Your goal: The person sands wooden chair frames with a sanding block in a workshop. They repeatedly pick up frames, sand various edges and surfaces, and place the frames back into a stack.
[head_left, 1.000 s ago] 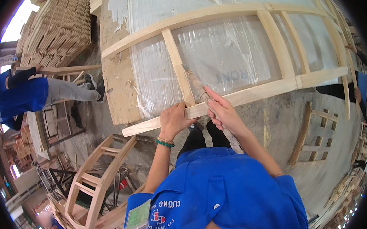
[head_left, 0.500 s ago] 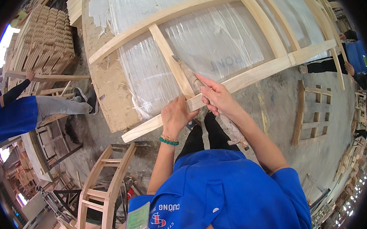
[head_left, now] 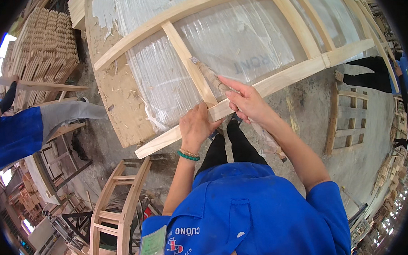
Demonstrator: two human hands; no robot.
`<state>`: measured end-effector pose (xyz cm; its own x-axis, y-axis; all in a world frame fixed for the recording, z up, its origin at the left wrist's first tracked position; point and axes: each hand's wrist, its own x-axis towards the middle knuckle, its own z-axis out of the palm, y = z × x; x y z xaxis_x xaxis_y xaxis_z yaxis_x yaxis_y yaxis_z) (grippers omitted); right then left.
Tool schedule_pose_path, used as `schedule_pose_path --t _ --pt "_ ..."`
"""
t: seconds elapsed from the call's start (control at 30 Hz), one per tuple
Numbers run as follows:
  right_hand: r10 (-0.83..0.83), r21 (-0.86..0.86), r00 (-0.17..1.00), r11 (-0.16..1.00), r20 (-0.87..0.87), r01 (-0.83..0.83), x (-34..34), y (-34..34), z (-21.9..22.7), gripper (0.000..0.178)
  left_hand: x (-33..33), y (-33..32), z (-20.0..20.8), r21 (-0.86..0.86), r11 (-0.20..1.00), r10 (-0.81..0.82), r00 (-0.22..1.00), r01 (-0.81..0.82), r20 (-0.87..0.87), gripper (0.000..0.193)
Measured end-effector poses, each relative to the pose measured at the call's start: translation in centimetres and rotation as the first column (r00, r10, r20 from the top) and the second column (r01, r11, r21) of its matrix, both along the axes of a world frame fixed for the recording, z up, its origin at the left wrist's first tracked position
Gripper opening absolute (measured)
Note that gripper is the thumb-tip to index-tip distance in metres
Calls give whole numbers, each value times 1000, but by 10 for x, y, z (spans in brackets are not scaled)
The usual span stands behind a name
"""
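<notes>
A pale wooden frame (head_left: 275, 83) with curved long rails and several crosspieces lies on a plastic-covered table in front of me. My left hand (head_left: 196, 127) grips its near rail close to the left end, fingers over the top beside the first crosspiece. In my right hand (head_left: 248, 103) is a long, thin tool (head_left: 216, 84) with a brownish wrapped handle and a flat metal tip, possibly a chisel or scraper. Its tip rests at or just above the right edge of that crosspiece (head_left: 187, 63); contact is hard to tell. The handle's tail runs back under my right forearm.
Clear plastic sheeting (head_left: 162, 79) and a bare board edge (head_left: 115, 104) lie beneath the frame. A curved ladder-like frame (head_left: 121, 215) stands at lower left, a slatted frame (head_left: 349, 120) at right. Left, a co-worker (head_left: 15, 133) handles wood near stacked slats (head_left: 47, 48); another person (head_left: 369, 75) stands at right.
The tool's tip has shifted slightly up along the crosspiece, and its tail has swung right with my right forearm. My left hand stays put. The left co-worker's legs and held piece have moved.
</notes>
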<state>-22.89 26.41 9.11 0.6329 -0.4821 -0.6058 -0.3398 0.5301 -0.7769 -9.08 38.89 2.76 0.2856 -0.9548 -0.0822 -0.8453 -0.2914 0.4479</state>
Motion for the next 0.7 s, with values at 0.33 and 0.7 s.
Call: schedule_pose_path --t 0.33,0.7 --pt "8 20 997 1000 76 -10 16 -28 -10 48 3 -5 4 84 996 13 999 -9 -46 46" --pt "-29 86 1000 996 8 28 31 -32 -1 45 -3 3 4 58 998 24 997 -20 -67 47"
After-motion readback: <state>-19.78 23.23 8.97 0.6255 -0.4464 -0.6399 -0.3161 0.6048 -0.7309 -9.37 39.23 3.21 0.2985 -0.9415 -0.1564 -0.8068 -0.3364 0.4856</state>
